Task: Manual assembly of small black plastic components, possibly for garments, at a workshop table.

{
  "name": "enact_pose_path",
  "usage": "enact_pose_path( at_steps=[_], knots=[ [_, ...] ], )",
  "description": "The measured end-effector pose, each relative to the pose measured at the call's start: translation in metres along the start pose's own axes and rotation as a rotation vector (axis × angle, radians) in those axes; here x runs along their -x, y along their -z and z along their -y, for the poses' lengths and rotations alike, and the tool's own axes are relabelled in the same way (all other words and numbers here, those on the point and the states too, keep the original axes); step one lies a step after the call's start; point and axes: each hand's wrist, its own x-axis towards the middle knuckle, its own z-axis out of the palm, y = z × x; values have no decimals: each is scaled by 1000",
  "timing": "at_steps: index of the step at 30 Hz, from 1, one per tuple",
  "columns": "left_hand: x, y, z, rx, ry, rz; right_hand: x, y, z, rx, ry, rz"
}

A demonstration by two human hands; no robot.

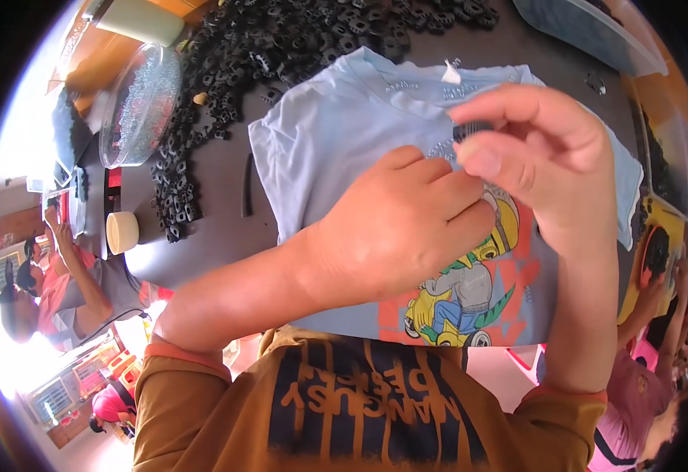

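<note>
Step in hand, by judgement: fine handling of one small black piece (478, 126), likely turning or fitting at close quarters; next move calling, probably, for a steady pinch and careful lining-up before any push; at far left, cream cup (114, 236) and, above it, clear bowl (110, 145) loaded with tiny shiny bits (151, 98); next, heap (234, 67) of black parts over dark table (218, 189), thick toward the top, trailing down the left; short black strip (246, 185) lying apart, just beside shirt (305, 134); shirt, pale blue, spread under the work, with more shiny bits near collar and pinch; left hand (407, 224) over shirt, knuckles up, fingers curled well in, tips hidden; cannot tell hold or contents there, nor any contact with the piece; piece itself just past the left knuckles, seen against the shirt, height above cloth hard to judge; right hand (560, 169) to the right of it, thumb and forefinger almost together, parted only by the piece, gripping it right at the tips and partly covering its outline; farther right and up, clear bin (596, 31), well apart from the grip.
</note>
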Motion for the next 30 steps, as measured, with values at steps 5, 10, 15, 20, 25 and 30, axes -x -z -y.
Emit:
enact_pose_path(
  at_steps=[5,10,15,20,25,30],
  knots=[
    [8,34,0,319,202,-5,1,6,-9,205,300,112],
    [17,49,11,757,518,-222,4,-6,-9,116,234,98],
    [16,58,10,1038,679,-312,6,-21,-8,-32,8,-34],
    [19,58,14,881,514,-221,6,-23,-12,-110,-76,-47],
    [22,62,14,846,524,-202,6,-31,-12,-80,-95,-28],
    [20,56,14,810,475,-233,8,-33,-15,-73,-103,-2]
  ],
)
